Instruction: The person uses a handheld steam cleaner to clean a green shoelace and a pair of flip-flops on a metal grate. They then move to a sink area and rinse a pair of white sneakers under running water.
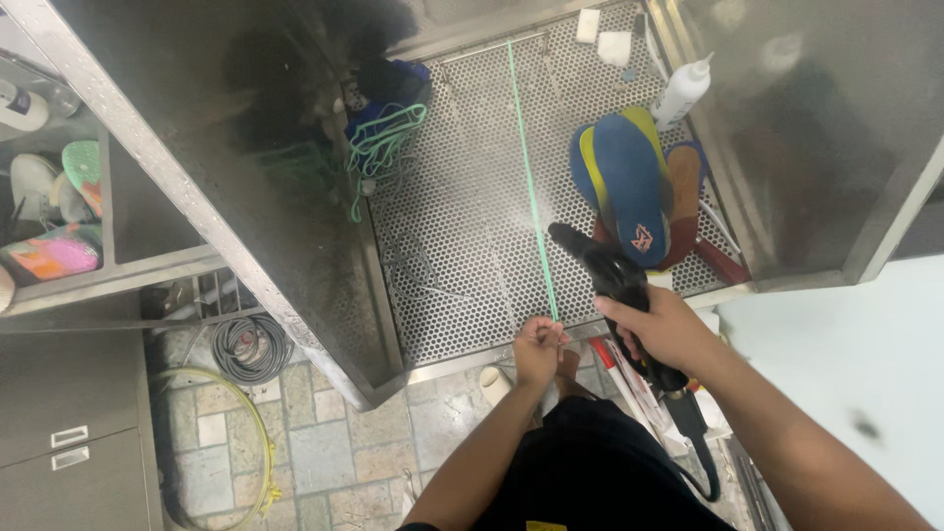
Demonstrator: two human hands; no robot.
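A thin green lace (531,187) runs taut across the perforated metal tray (462,246), from the rail at twelve o'clock down to the left hand (539,346), whose fingers are pinched together on its near end. Just at three o'clock from that, the right hand (661,332) is clamped round a black spray gun (608,275), its nozzle aimed toward eleven o'clock at the lace; its hose drops out of sight behind the person's dark clothing. Beyond the gun, at one o'clock, blue and yellow insoles (629,182) lie stacked, partly hiding a red one beneath. A white squeeze bottle (680,90) stands behind them. At ten o'clock a tangle of green laces (383,143) hangs half lost in dark shadow.
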